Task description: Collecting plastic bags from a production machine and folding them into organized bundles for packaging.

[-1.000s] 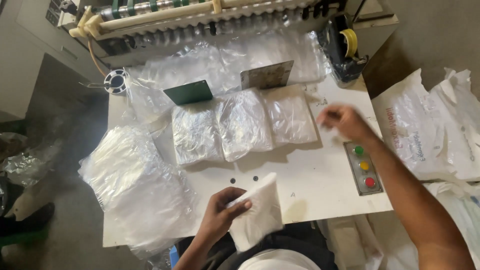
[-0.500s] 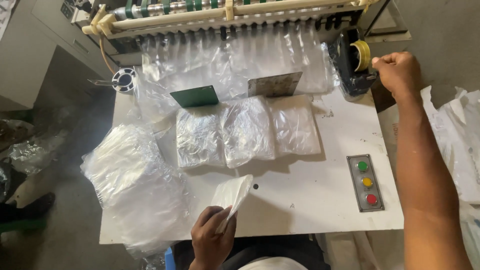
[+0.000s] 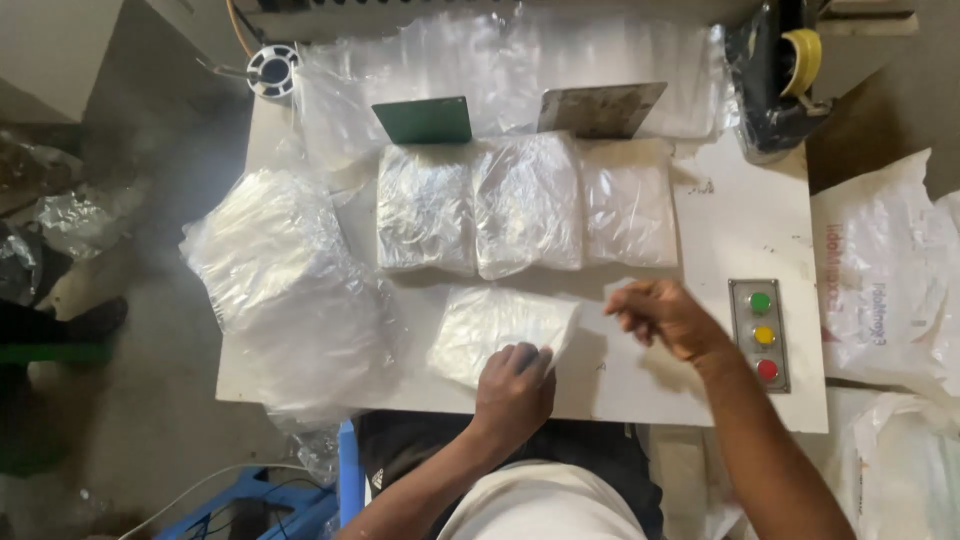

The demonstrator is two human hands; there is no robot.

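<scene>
Plastic bag (image 3: 500,330) gripped by left hand (image 3: 513,390), right hand (image 3: 665,318) loosely curled, white table (image 3: 740,230), grey floor (image 3: 130,420)

Three clear plastic packs (image 3: 525,205) mid-table, one (image 3: 500,330) nearer, white printed sack (image 3: 885,270) far right

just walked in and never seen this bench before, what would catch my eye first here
The white table is covered in clear plastic: three flat packs of bags lie side by side at its middle, and a big loose heap of bags sits at its left edge. Nearer the person, the left hand rests on a single bag, the right hand beside it. A panel with green, yellow and red buttons stands out on the right.
</scene>
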